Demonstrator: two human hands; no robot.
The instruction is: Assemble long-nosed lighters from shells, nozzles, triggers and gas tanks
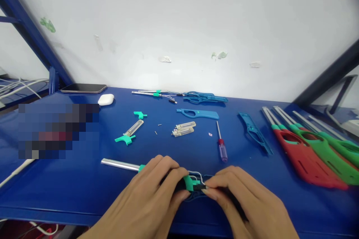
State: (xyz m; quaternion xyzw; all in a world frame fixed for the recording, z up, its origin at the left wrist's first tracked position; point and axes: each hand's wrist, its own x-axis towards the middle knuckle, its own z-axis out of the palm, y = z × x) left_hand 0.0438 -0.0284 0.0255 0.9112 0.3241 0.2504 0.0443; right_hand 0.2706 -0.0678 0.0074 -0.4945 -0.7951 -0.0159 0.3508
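Observation:
At the front of the table, my left hand (151,190) is closed, thumb and index finger pinching a green lighter trigger (189,183). The fingers of my right hand (249,198) pinch the end of a small black igniter piece (199,187) that meets the trigger. A thin white wire (198,173) loops above both parts. Beneath them lies a dark blue lighter casing half (193,196), mostly covered by my hands. From behind my left hand a silver lighter tube (120,163) with a green collar sticks out to the left.
Beyond my hands lie clear fuel tanks (183,130), loose green triggers (125,139), a screwdriver (222,147) and blue casing halves (199,114). Several red and green lighters (307,157) are at right. A phone (84,88) and white earbud case (106,99) sit back left; a wall stands behind.

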